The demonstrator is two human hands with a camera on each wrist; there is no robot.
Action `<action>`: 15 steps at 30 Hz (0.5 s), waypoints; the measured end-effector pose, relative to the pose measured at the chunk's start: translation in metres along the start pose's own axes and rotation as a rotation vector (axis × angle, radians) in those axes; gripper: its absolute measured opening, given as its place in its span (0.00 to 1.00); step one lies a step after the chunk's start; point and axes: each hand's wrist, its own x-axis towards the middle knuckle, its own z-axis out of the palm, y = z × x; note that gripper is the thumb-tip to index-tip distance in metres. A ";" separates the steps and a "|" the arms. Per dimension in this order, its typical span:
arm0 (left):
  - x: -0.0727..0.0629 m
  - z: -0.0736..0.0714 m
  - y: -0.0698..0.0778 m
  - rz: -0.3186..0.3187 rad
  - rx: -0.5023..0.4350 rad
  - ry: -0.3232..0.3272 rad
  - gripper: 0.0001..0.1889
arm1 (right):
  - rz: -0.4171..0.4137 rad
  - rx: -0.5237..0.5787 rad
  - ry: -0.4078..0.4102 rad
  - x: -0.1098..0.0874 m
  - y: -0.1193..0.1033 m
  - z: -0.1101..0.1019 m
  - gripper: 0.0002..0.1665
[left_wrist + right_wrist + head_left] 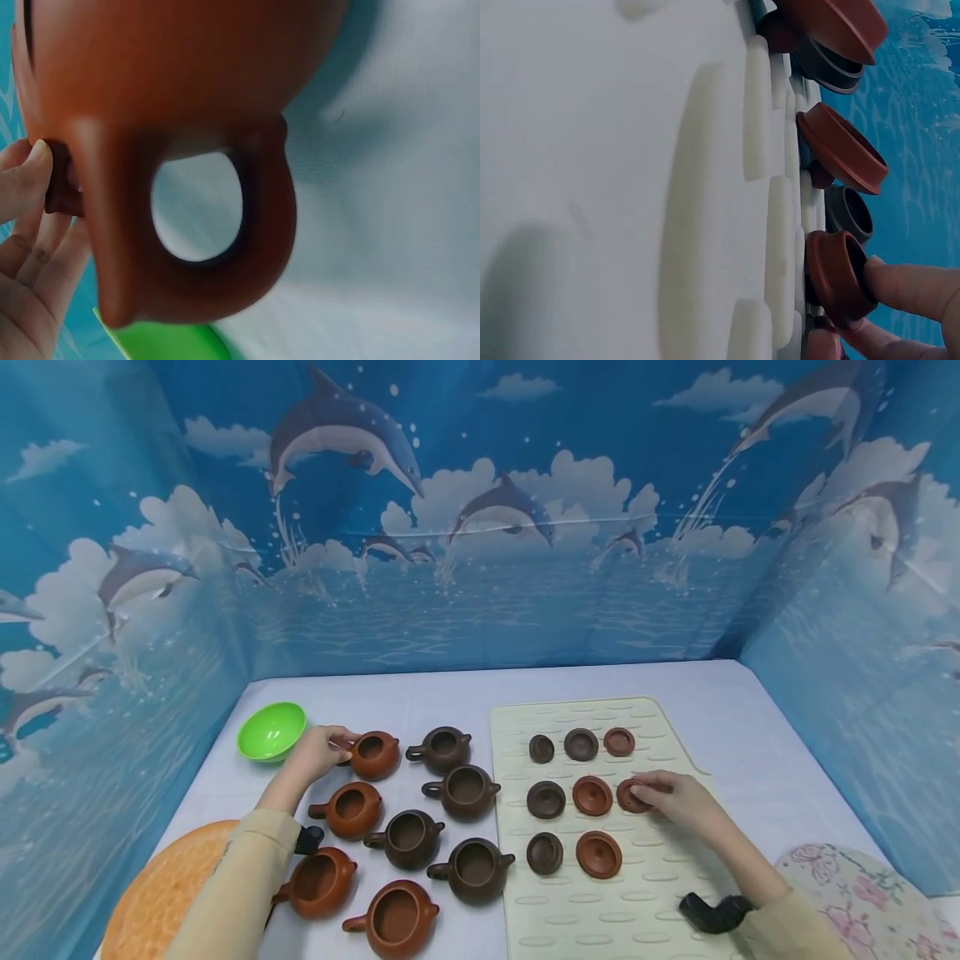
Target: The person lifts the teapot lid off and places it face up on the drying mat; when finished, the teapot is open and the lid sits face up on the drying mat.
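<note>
My left hand [313, 753] holds the handle of a small reddish-brown teapot [377, 755] at the far left of the table. In the left wrist view, thumb and fingers pinch that handle [57, 180], behind a nearer reddish-brown teapot [187, 67]. On the pale mat, my right hand [681, 800] grips a small reddish-brown teapot lid [628, 797] at the right end of the middle row. In the right wrist view, the thumb presses inside the rim of this upturned lid [831, 270], while other fingers are below it.
Several lidless teapots, reddish ones [349, 811] and dark brown ones [464, 792], stand left of the mat [577, 914]. More lids [592, 796] lie in rows on it. A green bowl [272, 732], an orange round stool top [161, 885] and a flowered one [862, 893] flank the hands.
</note>
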 end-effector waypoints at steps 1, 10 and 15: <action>0.000 -0.001 0.000 -0.001 0.002 -0.002 0.18 | -0.002 0.015 -0.004 0.001 -0.001 0.001 0.29; -0.007 -0.010 -0.003 0.048 0.064 -0.033 0.17 | -0.045 -0.069 0.030 0.004 -0.005 0.001 0.30; -0.009 -0.017 0.008 0.120 0.133 -0.006 0.19 | -0.033 -0.142 0.079 0.006 -0.011 -0.015 0.31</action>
